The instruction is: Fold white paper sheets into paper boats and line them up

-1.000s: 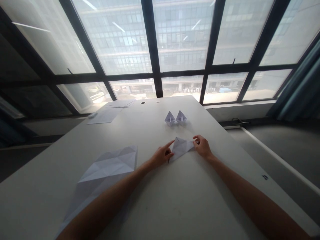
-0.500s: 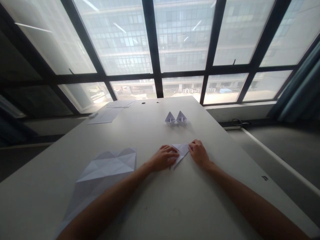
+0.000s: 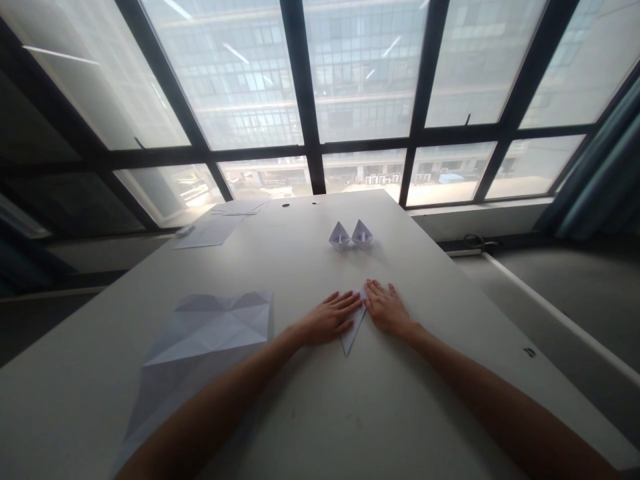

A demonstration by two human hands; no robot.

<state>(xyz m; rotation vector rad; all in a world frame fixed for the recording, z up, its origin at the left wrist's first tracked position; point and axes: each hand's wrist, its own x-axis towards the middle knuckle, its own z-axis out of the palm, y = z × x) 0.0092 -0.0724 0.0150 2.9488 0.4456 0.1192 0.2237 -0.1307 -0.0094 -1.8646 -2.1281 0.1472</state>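
Note:
A folded piece of white paper (image 3: 352, 337) lies on the white table (image 3: 320, 413), its narrow tip pointing toward me. My left hand (image 3: 332, 318) rests flat over its left side, fingers stretched to the right. Against its right edge lies my right hand (image 3: 386, 307), also flat, with the fingers extended forward and left. Both hands cover much of the paper, so its full outline is hidden. Just beyond the hands, two folded paper boats (image 3: 340, 237) stand side by side.
A large creased sheet of paper (image 3: 210, 333) lies at the left, partly under my left forearm. More flat sheets (image 3: 207, 233) are at the table's far left. Tall windows (image 3: 360, 73) rise behind the table. A small dark mark (image 3: 529, 353) is near the right edge.
The folded paper has turned and become narrower, its tip now toward me. My right hand has moved left and flattened from a bent-finger hold; my left fingers have straightened too.

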